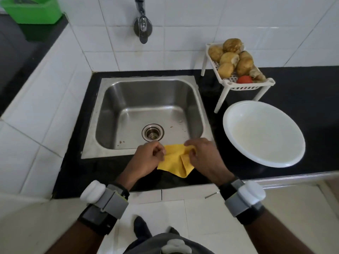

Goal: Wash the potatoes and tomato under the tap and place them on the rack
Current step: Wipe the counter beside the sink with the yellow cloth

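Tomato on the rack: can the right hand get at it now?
Likely yes; the tomato lies exposed at the near corner of the rack, but the right hand grips a yellow cloth.

Light's soft & even, kinda dim overall, can't tell the source. White tiles come out bright, and the bowl is nearly blown out w/ hardly any detail inside. Black counter goes flat dark w/ faint reflections. Sink has a dull sheen. Shadows are weak: a soft one under the bowl's front, a bit under the rack. Whole pic is slightly soft. Left hand, right hand & cloth look a bit smeared. Wide lens bends tile lines & counter edge twd the borders, and the bin top left is fuzzy.
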A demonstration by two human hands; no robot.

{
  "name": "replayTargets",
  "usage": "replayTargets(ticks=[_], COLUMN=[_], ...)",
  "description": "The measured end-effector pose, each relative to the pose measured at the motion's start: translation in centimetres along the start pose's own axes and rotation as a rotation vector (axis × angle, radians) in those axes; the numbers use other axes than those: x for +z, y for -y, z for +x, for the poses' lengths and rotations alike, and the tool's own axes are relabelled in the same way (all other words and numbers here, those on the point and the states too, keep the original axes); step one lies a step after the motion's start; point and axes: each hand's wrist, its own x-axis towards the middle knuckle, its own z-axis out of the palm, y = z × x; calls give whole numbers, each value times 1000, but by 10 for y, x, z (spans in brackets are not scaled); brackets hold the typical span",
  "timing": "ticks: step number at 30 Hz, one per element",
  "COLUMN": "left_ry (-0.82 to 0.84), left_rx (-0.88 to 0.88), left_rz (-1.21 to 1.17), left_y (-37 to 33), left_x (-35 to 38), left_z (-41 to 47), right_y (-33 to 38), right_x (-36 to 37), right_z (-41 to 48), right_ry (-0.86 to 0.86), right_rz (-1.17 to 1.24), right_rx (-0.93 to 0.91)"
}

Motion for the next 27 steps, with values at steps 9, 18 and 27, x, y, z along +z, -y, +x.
replayTargets(ticks=[9,18,27], left_ry=[131,51,62], left_rx=[309,421,327], left_rz=[598,584,752], left_y=[21,3,18], left_x=[38,64,47], left_z=[7,-12,-19], right_y=[-45,-12,-51], right_x=[-9,15,41], right_z=[-42,-48,-73], right_ry=[184,28,105], right_rz=[-88,-85,-163], right_rx=[54,100,15])
